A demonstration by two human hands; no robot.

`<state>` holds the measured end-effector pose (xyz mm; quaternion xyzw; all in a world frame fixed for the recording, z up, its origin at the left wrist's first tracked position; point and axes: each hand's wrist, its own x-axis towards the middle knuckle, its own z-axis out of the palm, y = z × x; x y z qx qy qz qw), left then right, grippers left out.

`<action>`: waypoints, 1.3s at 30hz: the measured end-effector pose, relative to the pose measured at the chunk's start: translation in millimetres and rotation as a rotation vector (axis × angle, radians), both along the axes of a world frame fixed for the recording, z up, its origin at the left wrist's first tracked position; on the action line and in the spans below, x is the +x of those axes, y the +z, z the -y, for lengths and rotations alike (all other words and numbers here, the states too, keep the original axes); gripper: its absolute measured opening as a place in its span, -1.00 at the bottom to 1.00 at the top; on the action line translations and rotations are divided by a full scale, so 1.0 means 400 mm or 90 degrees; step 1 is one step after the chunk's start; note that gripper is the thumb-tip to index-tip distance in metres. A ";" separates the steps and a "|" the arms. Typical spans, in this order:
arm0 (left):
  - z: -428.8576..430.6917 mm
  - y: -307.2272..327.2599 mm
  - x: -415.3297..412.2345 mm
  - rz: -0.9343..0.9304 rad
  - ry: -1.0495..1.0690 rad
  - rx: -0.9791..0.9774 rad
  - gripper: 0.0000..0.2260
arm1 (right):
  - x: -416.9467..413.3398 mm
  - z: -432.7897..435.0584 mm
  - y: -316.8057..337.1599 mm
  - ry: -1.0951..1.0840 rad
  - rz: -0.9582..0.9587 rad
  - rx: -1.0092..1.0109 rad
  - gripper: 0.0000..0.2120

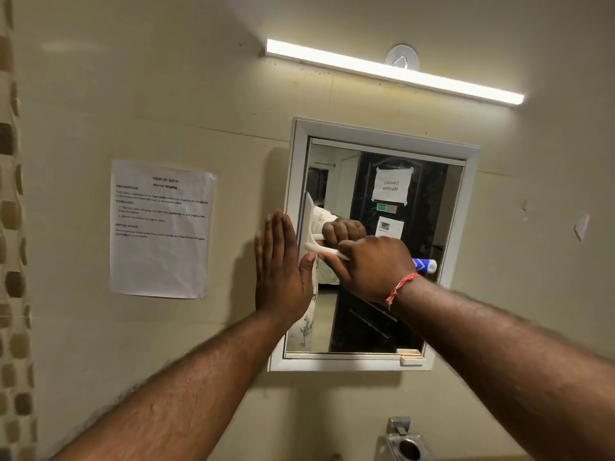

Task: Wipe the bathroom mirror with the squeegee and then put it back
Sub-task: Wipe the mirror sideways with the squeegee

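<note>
The bathroom mirror (386, 287) hangs on the wall in a white frame (386, 133). A white squeegee (311, 232) with a blue-tipped handle has its blade upright against the glass at the mirror's left edge. My right hand (372, 266) grips the handle, and a red thread is tied round that wrist. My left hand (281, 269) lies flat with fingers straight, pressed against the left side of the frame and the wall beside the blade. The glass reflects my hand and a dark door with papers.
A printed task sheet (161, 227) is taped to the wall left of the mirror. A lit tube light (392, 71) runs above it. A small beige block (411, 357) rests on the frame's lower right corner. A metal holder (404, 440) sits below.
</note>
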<state>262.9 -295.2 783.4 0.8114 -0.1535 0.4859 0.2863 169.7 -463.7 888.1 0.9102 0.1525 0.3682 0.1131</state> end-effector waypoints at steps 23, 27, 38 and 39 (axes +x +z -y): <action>-0.014 0.000 0.067 0.075 -0.062 -0.095 -0.14 | 0.007 0.299 -0.028 -0.109 0.035 0.014 -0.32; 0.004 -0.007 0.078 0.094 -0.061 -0.106 -0.15 | -0.010 0.413 -0.045 -0.164 0.034 0.020 -0.37; 0.016 -0.008 0.077 0.117 -0.068 -0.115 -0.15 | -0.047 0.562 -0.059 -0.253 0.027 0.033 -0.34; 0.016 -0.008 0.077 0.117 -0.067 -0.114 -0.15 | -0.046 0.567 -0.059 -0.254 0.029 0.028 -0.34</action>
